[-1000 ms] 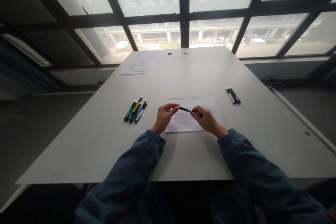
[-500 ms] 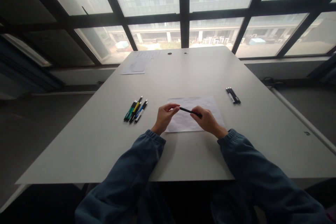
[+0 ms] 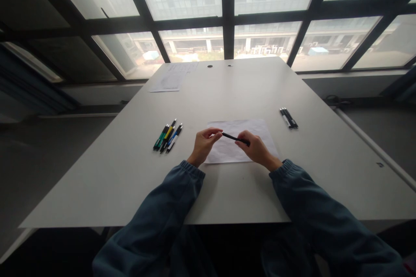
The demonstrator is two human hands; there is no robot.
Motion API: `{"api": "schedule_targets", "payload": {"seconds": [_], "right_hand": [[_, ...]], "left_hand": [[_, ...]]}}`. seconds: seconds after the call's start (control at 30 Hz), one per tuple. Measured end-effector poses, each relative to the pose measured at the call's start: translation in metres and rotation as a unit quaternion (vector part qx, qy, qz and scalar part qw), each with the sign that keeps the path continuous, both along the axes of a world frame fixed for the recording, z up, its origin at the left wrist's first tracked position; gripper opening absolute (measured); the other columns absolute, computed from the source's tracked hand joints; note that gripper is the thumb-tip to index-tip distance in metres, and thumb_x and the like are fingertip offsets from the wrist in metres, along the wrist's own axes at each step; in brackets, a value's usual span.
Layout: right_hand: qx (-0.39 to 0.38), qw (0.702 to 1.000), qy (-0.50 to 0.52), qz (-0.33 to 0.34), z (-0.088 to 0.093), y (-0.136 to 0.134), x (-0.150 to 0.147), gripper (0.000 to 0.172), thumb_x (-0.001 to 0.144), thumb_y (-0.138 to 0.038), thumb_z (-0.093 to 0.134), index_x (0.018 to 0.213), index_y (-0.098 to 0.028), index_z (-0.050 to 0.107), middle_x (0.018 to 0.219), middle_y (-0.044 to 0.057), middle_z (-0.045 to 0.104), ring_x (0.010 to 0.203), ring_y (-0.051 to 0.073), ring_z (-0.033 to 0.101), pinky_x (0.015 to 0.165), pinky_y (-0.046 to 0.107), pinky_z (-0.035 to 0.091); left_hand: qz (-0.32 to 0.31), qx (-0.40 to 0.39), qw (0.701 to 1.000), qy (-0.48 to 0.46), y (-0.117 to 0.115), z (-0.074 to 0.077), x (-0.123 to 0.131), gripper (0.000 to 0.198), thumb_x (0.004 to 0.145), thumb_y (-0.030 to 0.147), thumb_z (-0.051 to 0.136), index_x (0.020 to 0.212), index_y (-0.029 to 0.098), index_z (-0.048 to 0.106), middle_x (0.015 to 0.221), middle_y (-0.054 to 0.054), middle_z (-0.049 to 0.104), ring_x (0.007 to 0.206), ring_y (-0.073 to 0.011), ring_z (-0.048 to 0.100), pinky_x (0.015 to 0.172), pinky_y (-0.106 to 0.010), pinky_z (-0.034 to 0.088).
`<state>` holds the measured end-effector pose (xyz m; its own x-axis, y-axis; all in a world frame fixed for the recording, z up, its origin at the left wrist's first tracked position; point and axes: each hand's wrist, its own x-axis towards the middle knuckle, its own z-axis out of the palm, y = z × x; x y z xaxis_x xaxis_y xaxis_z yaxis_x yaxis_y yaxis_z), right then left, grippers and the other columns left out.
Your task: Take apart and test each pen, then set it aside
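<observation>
A black pen (image 3: 230, 136) is held between both hands above a white sheet of paper (image 3: 227, 154). My left hand (image 3: 204, 143) pinches the pen's left end between thumb and fingers. On the other side, my right hand (image 3: 255, 147) is closed round its thicker right end, with the thumb on top. The pen slopes slightly down toward the right. Part of the sheet is hidden under the hands. Left of it lies a loose group of several pens (image 3: 167, 136) with green, yellow, blue and white parts.
Several dark pens (image 3: 289, 118) lie side by side on the right of the white table (image 3: 227, 95). Printed papers (image 3: 167, 80) rest at the far left. Two small round pieces sit near the far edge, before the windows (image 3: 260, 39).
</observation>
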<state>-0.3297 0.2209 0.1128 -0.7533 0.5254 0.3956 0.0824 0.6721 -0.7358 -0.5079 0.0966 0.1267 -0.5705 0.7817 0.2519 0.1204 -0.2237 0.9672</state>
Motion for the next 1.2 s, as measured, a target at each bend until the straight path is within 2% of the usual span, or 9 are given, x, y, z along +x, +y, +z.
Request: {"api": "schedule_targets", "payload": {"seconds": [0.23,0.3,0.37,0.43,0.6,0.87,1.07,1.2], "right_hand": [[0.01,1.0,0.002,0.02,0.0025,0.0,0.0004,0.023,0.096,-0.032,0.048,0.083,-0.02,0.063,0.069,0.0,0.062,0.061,0.014,0.052,0.062,0.026,0.039],[0.002,1.0,0.004,0.016,0.0013,0.0001,0.0,0.016,0.092,-0.034,0.054,0.091,-0.02,0.063,0.071,0.0,0.062,0.062,0.014,0.053,0.063,0.026,0.04],[-0.006,1.0,0.007,0.008,-0.0001,0.0001,-0.0006,0.017,0.087,-0.034,0.063,0.098,-0.021,0.062,0.073,0.0,0.063,0.063,0.014,0.053,0.063,0.026,0.041],[-0.009,1.0,0.008,0.003,-0.0009,-0.0002,-0.0012,0.018,0.084,-0.033,0.066,0.096,-0.021,0.061,0.073,-0.001,0.062,0.062,0.014,0.053,0.062,0.026,0.041],[-0.004,1.0,0.012,0.003,0.0002,-0.0013,-0.0016,0.011,0.085,-0.031,0.064,0.085,-0.02,0.06,0.07,-0.001,0.061,0.061,0.014,0.051,0.061,0.025,0.039],[0.014,1.0,-0.021,0.017,0.0032,-0.0014,0.0003,0.016,0.093,-0.031,0.052,0.088,-0.02,0.063,0.069,0.0,0.063,0.059,0.013,0.052,0.061,0.025,0.039],[0.009,0.999,-0.013,0.029,-0.0001,-0.001,-0.0004,0.018,0.086,-0.036,0.065,0.099,-0.023,0.064,0.072,-0.002,0.064,0.061,0.013,0.052,0.062,0.025,0.04],[0.004,1.0,0.0,0.024,-0.0018,0.0003,-0.0008,0.017,0.09,-0.035,0.058,0.096,-0.022,0.066,0.068,-0.001,0.062,0.059,0.013,0.05,0.061,0.025,0.039]], "left_hand": [[0.005,-0.008,1.0,-0.002,-0.0004,0.0007,0.0002,0.026,0.071,0.037,0.081,0.088,0.017,0.077,0.089,-0.008,0.073,0.08,-0.0171,0.062,0.071,-0.028,0.048],[0.008,-0.011,1.0,-0.009,-0.0002,0.0002,0.0002,0.028,0.07,0.038,0.081,0.088,0.017,0.077,0.088,-0.008,0.073,0.078,-0.017,0.062,0.069,-0.028,0.048],[0.008,-0.011,1.0,-0.013,0.0,-0.0002,0.0002,0.029,0.07,0.038,0.082,0.089,0.017,0.077,0.088,-0.008,0.073,0.077,-0.0169,0.062,0.068,-0.029,0.048],[0.006,-0.01,1.0,-0.009,-0.0001,-0.0003,0.0004,0.029,0.07,0.038,0.081,0.089,0.016,0.077,0.088,-0.008,0.073,0.078,-0.0171,0.063,0.069,-0.029,0.048],[0.006,-0.003,1.0,0.003,-0.0005,0.0007,0.0013,0.027,0.071,0.038,0.081,0.086,0.016,0.077,0.089,-0.008,0.073,0.081,-0.0179,0.063,0.072,-0.03,0.049],[0.008,-0.006,1.0,0.013,-0.0002,0.0002,0.0003,0.028,0.072,0.04,0.08,0.085,0.016,0.076,0.085,-0.007,0.072,0.076,-0.0166,0.061,0.067,-0.028,0.047],[0.031,-0.002,1.0,-0.004,0.0004,-0.0013,-0.0016,0.029,0.072,0.041,0.079,0.087,0.016,0.076,0.081,-0.007,0.071,0.075,-0.0166,0.061,0.068,-0.028,0.047],[0.027,-0.001,1.0,-0.003,-0.0008,0.0015,0.0001,0.028,0.071,0.041,0.08,0.083,0.016,0.076,0.082,-0.007,0.071,0.077,-0.0175,0.062,0.069,-0.029,0.048]]}}
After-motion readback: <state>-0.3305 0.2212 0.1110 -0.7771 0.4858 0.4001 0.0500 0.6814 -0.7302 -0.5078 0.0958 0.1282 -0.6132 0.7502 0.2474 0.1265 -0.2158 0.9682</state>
